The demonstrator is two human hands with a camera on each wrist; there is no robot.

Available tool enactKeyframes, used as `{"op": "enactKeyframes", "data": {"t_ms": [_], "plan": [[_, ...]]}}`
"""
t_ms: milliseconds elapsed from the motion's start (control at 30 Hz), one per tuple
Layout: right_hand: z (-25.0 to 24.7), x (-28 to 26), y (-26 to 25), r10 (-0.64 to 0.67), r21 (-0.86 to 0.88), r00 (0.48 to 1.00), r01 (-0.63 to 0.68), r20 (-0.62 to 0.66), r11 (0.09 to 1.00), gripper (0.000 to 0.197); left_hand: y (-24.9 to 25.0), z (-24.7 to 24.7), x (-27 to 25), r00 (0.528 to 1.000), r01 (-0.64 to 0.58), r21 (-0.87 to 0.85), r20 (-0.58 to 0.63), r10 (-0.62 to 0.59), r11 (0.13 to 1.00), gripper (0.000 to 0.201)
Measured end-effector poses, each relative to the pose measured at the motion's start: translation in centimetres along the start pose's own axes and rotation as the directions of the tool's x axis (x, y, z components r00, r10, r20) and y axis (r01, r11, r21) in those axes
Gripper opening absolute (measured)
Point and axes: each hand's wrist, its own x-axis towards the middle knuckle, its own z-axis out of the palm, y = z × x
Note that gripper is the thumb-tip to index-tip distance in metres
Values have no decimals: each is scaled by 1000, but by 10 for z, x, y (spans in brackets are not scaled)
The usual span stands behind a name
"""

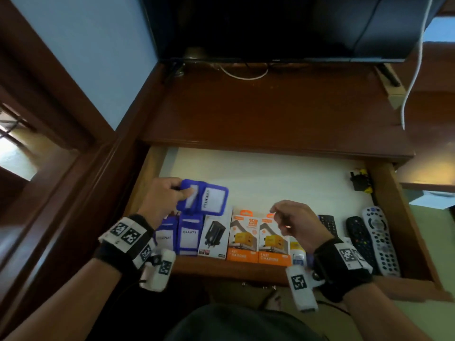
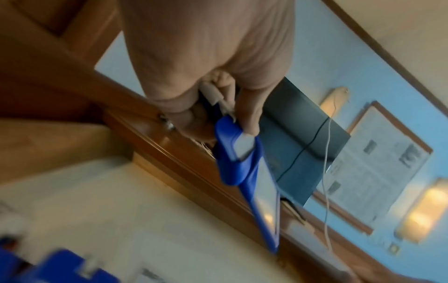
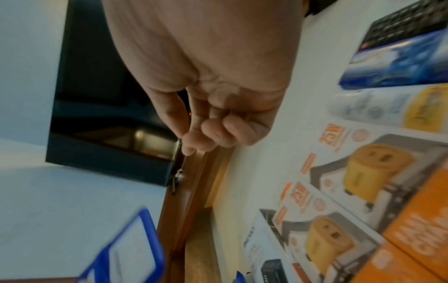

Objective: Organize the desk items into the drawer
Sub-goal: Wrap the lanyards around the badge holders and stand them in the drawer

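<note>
My left hand (image 1: 170,193) (image 2: 225,107) grips two blue card holders (image 1: 203,196) (image 2: 244,168) labelled PELAWAT, held above the left part of the open drawer (image 1: 246,173). More blue card holders (image 1: 183,236) lie along the drawer's front left. My right hand (image 1: 290,220) (image 3: 208,126) hovers over the orange charger boxes (image 1: 258,238) (image 3: 378,191) with its fingers loosely curled and nothing in them. One of the held blue card holders (image 3: 128,250) shows at the bottom left of the right wrist view.
A black-charger box (image 1: 214,236) lies beside the orange ones. Three remotes (image 1: 364,238) lie at the drawer's front right; a small black and yellow item (image 1: 359,180) sits at its back right. A television (image 1: 270,28) stands on the wooden desk top (image 1: 270,109), a white cable (image 1: 413,75) hanging right.
</note>
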Motion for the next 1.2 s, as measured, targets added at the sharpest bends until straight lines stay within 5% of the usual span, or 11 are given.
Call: {"op": "enactKeyframes", "data": {"t_ms": [100, 233, 367, 467, 567, 633, 733, 833, 900, 1067, 1200], "plan": [[-11, -9, 16, 37, -150, 996, -48, -80, 988, 22, -17, -31, 8, 995, -102, 407, 51, 89, 908, 7], [-20, -11, 41, 80, -371, 980, -143, -182, 918, 20, -35, -54, 18, 980, -186, 746, 183, 72, 639, 20], [-23, -16, 73, 98, -499, 984, -161, -152, 851, 17, -54, -51, 33, 936, -278, 875, 339, -93, 397, 18], [-22, -22, 88, 116, -598, 988, -154, -101, 786, 15, -72, -42, 43, 920, -348, 896, 383, -82, 277, 17], [-21, -27, 89, 112, -543, 991, -137, -79, 828, 18, -91, -34, 49, 926, -356, 905, 375, -41, 235, 8], [-19, -32, 87, 91, -488, 993, -117, -77, 865, 21, -105, -31, 52, 938, -341, 910, 344, 27, 238, 21], [-16, -38, 87, 69, -477, 992, -109, -101, 872, 20, -111, -25, 45, 939, -326, 858, 246, 239, 397, 48], [-13, -42, 92, 36, -522, 996, -73, -81, 850, 12, -101, -7, 24, 875, -463, 698, 265, 404, 546, 40], [-13, -41, 99, 24, -607, 998, -50, -51, 793, 9, -98, 9, 6, 844, -536, 595, 387, 371, 599, 35], [0, -40, 108, 1, -841, 999, -31, -37, 541, 29, -114, 47, -21, 776, -552, 608, 625, 85, 570, 50], [6, -39, 110, -31, -947, 999, 42, 34, 318, 50, -129, 75, -31, 745, -590, 703, 663, -68, 398, 68]]}}
